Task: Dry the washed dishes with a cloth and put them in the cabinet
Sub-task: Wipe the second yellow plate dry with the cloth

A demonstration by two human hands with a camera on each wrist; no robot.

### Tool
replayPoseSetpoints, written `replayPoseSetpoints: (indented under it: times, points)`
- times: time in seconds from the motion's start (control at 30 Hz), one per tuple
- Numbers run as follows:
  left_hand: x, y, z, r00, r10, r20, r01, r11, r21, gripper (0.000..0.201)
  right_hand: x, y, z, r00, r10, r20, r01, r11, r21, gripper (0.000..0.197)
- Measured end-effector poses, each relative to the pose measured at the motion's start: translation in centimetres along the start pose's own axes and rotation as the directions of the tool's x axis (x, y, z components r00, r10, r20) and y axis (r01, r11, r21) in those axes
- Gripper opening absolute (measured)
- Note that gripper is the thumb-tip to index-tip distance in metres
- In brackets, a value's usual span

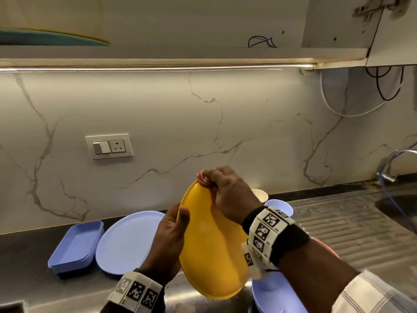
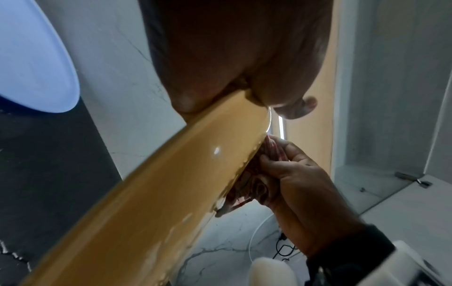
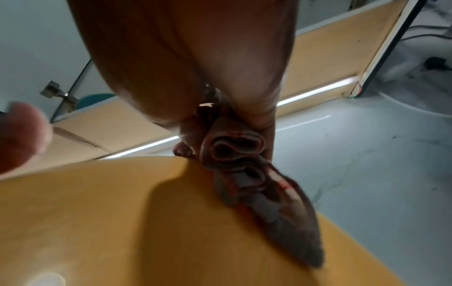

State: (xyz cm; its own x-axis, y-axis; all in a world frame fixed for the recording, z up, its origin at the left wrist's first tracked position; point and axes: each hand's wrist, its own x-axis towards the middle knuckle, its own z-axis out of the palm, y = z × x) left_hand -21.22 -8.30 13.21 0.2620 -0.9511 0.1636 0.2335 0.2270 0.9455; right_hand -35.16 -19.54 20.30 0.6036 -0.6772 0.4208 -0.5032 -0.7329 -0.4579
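A yellow plate (image 1: 213, 249) is held up on edge above the counter, tilted. My left hand (image 1: 171, 231) grips its left rim, thumb on the front face. My right hand (image 1: 222, 186) holds a bunched red-and-white cloth (image 1: 203, 177) against the plate's top rim. In the left wrist view the cloth (image 2: 254, 174) lies on the far side of the plate (image 2: 156, 193), where water drops show. In the right wrist view the cloth (image 3: 244, 166) is wadded over the plate (image 3: 146, 222) edge.
On the steel counter (image 1: 27, 256) sit a blue rectangular tray (image 1: 74, 247), a pale blue plate (image 1: 126, 242), more blue dishes (image 1: 277, 292) and a cup (image 1: 260, 195). A sink drainboard (image 1: 352, 222) and tap (image 1: 392, 163) lie right. The open cabinet (image 1: 316, 26) is overhead.
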Motion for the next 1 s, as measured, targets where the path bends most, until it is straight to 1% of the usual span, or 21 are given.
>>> replayPoseSetpoints:
  times: [0.07, 0.1, 0.13, 0.17, 0.2, 0.23, 0.27, 0.3, 0.33, 0.37, 0.4, 0.47, 0.5, 0.53, 0.6, 0.63, 0.7, 0.73, 0.8, 0.93, 1.0]
  points:
    - [0.0, -0.3, -0.3, 0.999, -0.033, 0.001, 0.033, 0.998, -0.055, 0.095, -0.7, -0.5, 1.1, 0.999, -0.035, 0.021, 0.035, 0.999, -0.005, 0.048]
    - [0.1, -0.6, -0.4, 0.999, -0.036, -0.010, 0.034, 0.993, -0.109, 0.088, -1.1, -0.8, 1.7, 0.998, -0.054, 0.036, 0.054, 0.999, -0.007, 0.047]
    - [0.0, -0.6, -0.5, 0.997, -0.043, -0.059, 0.034, 0.990, -0.135, 0.070, -1.5, -1.1, 2.2, 0.996, -0.073, 0.042, 0.074, 0.997, -0.011, 0.045]
    - [0.1, -0.8, -0.7, 0.991, -0.097, -0.091, 0.072, 0.967, -0.245, 0.050, -2.0, -1.5, 2.6, 0.995, -0.091, 0.038, 0.092, 0.996, -0.021, 0.043]
    - [0.6, -1.0, -0.9, 0.974, -0.225, -0.021, 0.189, 0.863, -0.468, 0.042, -2.6, -2.0, 3.0, 0.993, -0.113, 0.025, 0.114, 0.993, -0.032, 0.042]
    - [0.8, -1.0, -1.2, 0.971, -0.232, 0.051, 0.225, 0.823, -0.521, 0.047, -3.1, -2.5, 3.4, 0.990, -0.140, 0.008, 0.140, 0.989, -0.045, 0.040]
    - [0.2, -0.5, -1.8, 0.967, -0.229, 0.107, 0.250, 0.803, -0.541, 0.061, -3.7, -2.9, 3.7, 0.984, -0.176, -0.012, 0.175, 0.982, -0.066, 0.037]
    - [0.0, -0.2, -1.7, 0.957, -0.268, 0.114, 0.285, 0.782, -0.555, 0.083, -4.2, -3.4, 4.0, 0.976, -0.217, -0.033, 0.213, 0.972, -0.095, 0.034]
    - [0.1, -0.1, -1.0, 0.972, -0.225, 0.068, 0.232, 0.871, -0.433, 0.101, -4.7, -3.6, 4.4, 0.965, -0.257, -0.047, 0.250, 0.961, -0.121, 0.032]
    - [0.3, -0.5, -1.0, 0.984, -0.176, 0.013, 0.165, 0.897, -0.409, 0.112, -5.2, -3.7, 4.8, 0.955, -0.291, -0.048, 0.282, 0.949, -0.137, 0.031]
    - [0.5, -0.5, -1.2, 0.979, -0.202, -0.010, 0.178, 0.883, -0.434, 0.114, -5.7, -3.6, 5.3, 0.946, -0.322, -0.038, 0.313, 0.938, -0.150, 0.032]
    - [0.6, 0.2, -1.1, 0.977, -0.208, -0.038, 0.172, 0.887, -0.429, 0.098, -6.6, -3.1, 6.4, 0.921, -0.390, -0.002, 0.381, 0.901, -0.207, 0.033]
    - [0.9, 0.4, -1.2, 0.978, -0.207, -0.034, 0.172, 0.883, -0.436, 0.091, -7.1, -2.8, 7.0, 0.905, -0.426, 0.018, 0.418, 0.878, -0.233, 0.035]
    - [1.1, 0.6, -1.3, 0.969, -0.242, -0.042, 0.200, 0.878, -0.435, 0.086, -7.5, -2.6, 7.5, 0.890, -0.454, 0.039, 0.449, 0.859, -0.247, 0.037]
    - [1.1, 1.2, -1.4, 0.953, -0.300, 0.045, 0.287, 0.845, -0.452, 0.077, -8.1, -2.1, 8.0, 0.866, -0.494, 0.076, 0.495, 0.830, -0.256, 0.039]
    - [0.9, 1.5, -1.2, 0.949, -0.311, 0.051, 0.300, 0.843, -0.446, 0.069, -8.4, -1.9, 8.1, 0.861, -0.500, 0.091, 0.506, 0.824, -0.255, 0.039]
    - [0.8, 1.4, -1.4, 0.956, -0.288, -0.051, 0.244, 0.880, -0.407, 0.050, -8.7, -1.4, 8.1, 0.859, -0.501, 0.100, 0.509, 0.820, -0.262, 0.038]
    - [0.8, 1.3, -1.5, 0.962, -0.261, -0.077, 0.212, 0.897, -0.388, 0.043, -8.9, -1.2, 8.1, 0.857, -0.505, 0.096, 0.511, 0.815, -0.271, 0.037]
    - [0.8, 1.4, -1.3, 0.969, -0.230, -0.085, 0.187, 0.917, -0.352, 0.037, -9.2, -0.7, 8.0, 0.851, -0.514, 0.106, 0.521, 0.808, -0.274, 0.036]
    - [0.8, 1.5, -1.3, 0.962, -0.238, -0.135, 0.185, 0.929, -0.321, 0.037, -9.7, 0.2, 8.2, 0.817, -0.567, 0.109, 0.570, 0.763, -0.304, 0.032]
    - [1.1, 1.5, -1.6, 0.958, -0.238, -0.161, 0.179, 0.932, -0.315, 0.036, -10.1, 0.9, 8.3, 0.794, -0.587, 0.158, 0.604, 0.734, -0.311, 0.032]
